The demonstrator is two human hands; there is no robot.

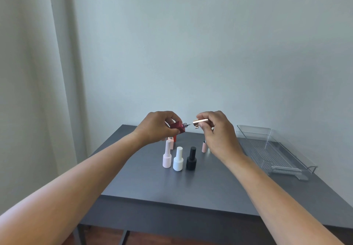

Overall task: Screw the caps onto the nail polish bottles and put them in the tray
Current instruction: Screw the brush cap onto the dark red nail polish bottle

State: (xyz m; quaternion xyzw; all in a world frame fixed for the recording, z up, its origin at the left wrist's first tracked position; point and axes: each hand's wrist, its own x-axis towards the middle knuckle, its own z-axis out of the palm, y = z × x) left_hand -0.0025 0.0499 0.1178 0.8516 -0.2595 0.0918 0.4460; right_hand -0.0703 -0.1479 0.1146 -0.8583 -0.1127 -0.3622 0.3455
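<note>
On the dark grey counter (152,187), nearest the person, three capped bottles stand upright in a row: a pale pink ribbed bottle (167,156), just at its 3 o'clock a white bottle (178,158), then a black bottle (191,158).

Behind the row, at 1 o'clock from the black bottle, stands a small pink piece (204,147). At 12 o'clock from the ribbed bottle is another pink bottle (171,143), partly hidden by the left hand (156,126).

That hand, raised above the counter, grips a red bottle (177,127) tipped on its side, its threaded neck pointing to 3 o'clock. The right hand (214,128) pinches a rose-gold cap (200,122) lying level, its thin brush stem aimed at the neck. Whether the stem is already inside is too small to tell.

At 3 o'clock from the hands, a clear tray (275,130) sits on the counter's right side, well apart from the bottles.
</note>
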